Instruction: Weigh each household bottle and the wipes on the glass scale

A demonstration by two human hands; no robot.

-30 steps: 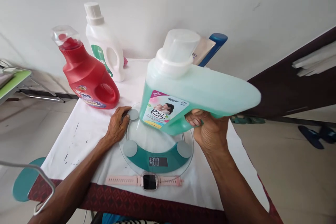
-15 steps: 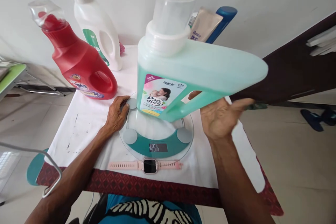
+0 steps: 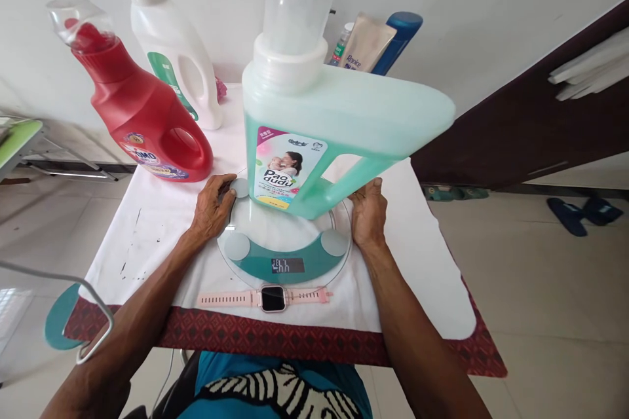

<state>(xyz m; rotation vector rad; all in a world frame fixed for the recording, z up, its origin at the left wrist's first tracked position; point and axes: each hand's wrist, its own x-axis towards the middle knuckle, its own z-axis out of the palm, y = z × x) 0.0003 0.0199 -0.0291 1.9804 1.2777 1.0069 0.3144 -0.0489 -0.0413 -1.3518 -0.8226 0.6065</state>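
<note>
A large bottle of green liquid detergent (image 3: 344, 118) with a clear cap stands on a round glass scale (image 3: 265, 263). The scale's digital display is lit, but its digits are hard to read. My left hand (image 3: 213, 207) has its fingers closed on the scale's left rim, beside a round metal pad. At the right rim, my right hand (image 3: 368, 215) is closed on the glass edge, its fingertips partly behind the bottle. A pink smartwatch (image 3: 272, 299) lies flat with its strap stretched out, just in front of the scale.
A red detergent bottle (image 3: 142, 118) and a white bottle (image 3: 174, 52) stand at the back left. A beige tube (image 3: 367, 42) and a blue bottle (image 3: 397, 42) are behind the green one. A white cable (image 3: 101, 301) crosses by my left forearm. White cloth (image 3: 417, 275) covers the table.
My right hand has come from an open pose beside the bottle's handle down to the scale's right rim and closed there. My left hand stays at the left rim.
</note>
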